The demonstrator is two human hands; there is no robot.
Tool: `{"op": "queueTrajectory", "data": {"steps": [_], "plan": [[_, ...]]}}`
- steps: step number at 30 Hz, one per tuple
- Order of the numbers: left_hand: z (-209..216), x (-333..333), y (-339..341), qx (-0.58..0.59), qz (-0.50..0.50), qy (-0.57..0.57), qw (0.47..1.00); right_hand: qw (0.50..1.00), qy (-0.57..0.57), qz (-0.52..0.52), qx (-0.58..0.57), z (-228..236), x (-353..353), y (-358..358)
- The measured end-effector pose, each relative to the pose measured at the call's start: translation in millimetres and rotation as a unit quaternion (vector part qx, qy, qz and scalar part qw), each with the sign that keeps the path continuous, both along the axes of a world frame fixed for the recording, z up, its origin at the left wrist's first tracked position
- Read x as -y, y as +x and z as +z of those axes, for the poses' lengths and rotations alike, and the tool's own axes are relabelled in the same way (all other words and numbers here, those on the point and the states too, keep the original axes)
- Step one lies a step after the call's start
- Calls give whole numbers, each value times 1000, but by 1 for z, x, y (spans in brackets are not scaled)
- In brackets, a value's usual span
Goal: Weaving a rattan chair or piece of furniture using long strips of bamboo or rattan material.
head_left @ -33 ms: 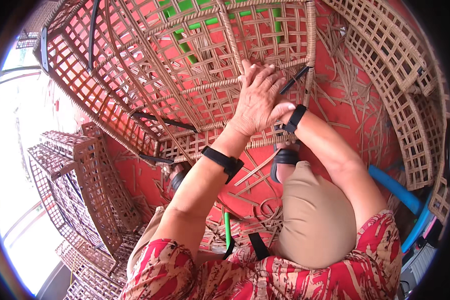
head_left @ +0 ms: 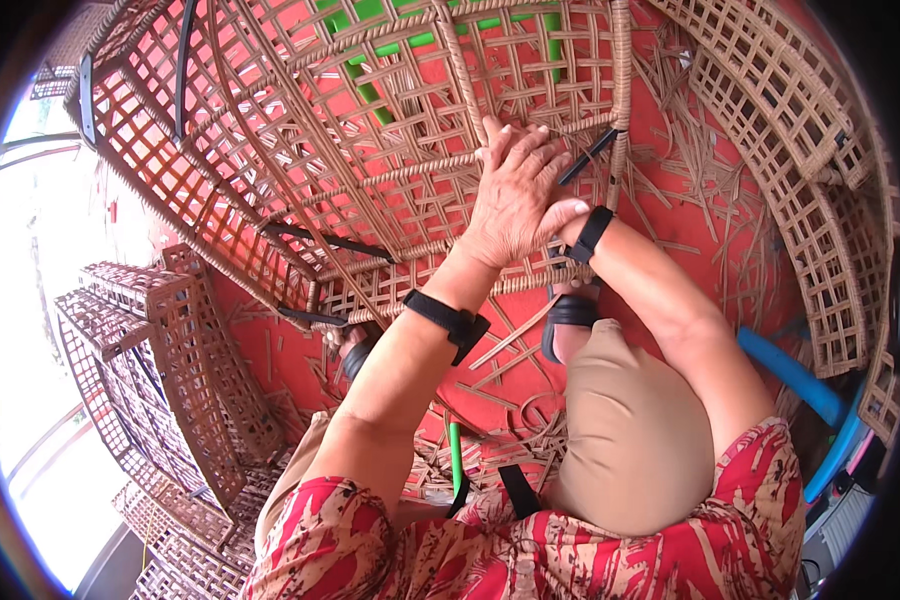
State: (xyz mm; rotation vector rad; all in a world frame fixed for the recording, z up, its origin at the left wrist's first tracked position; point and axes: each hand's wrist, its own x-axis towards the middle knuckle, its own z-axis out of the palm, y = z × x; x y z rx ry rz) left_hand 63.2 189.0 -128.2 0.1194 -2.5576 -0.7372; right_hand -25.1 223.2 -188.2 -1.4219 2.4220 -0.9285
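Brown wickerwork beneath left hand, atop mostly hidden right hand.

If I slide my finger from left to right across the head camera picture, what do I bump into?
Stacked woven pieces at lower left → left black sandal → left hand → blue bar.

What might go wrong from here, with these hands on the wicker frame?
The left hand covers most of the right hand, so a pinch or scrape against the wicker frame could go unseen. The black bar close by might also scratch a hand. Loose strips around the sandals could slip underfoot.
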Motion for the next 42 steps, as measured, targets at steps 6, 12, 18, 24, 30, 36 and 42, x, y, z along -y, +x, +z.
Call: {"op": "queueTrajectory", "data": {"steps": [6,12,18,24,30,36,42], "plan": [[0,27,-7,4,9,521,854,998,29,4,-56,7,13,5],[7,33,-4,-101,-5,731,675,983,179,0,-42,14,15,3],[-4,40,2,-183,-29,826,533,994,102,-8,-27,11,14,3],[-14,44,4,-248,-34,875,415,993,111,1,-50,10,14,1],[-30,49,9,-310,-73,907,276,994,98,3,-41,24,14,5],[-36,47,10,-347,-71,915,191,999,51,-2,-19,19,13,3],[-44,45,13,-366,-86,910,173,998,62,-6,-28,16,15,3]]}}
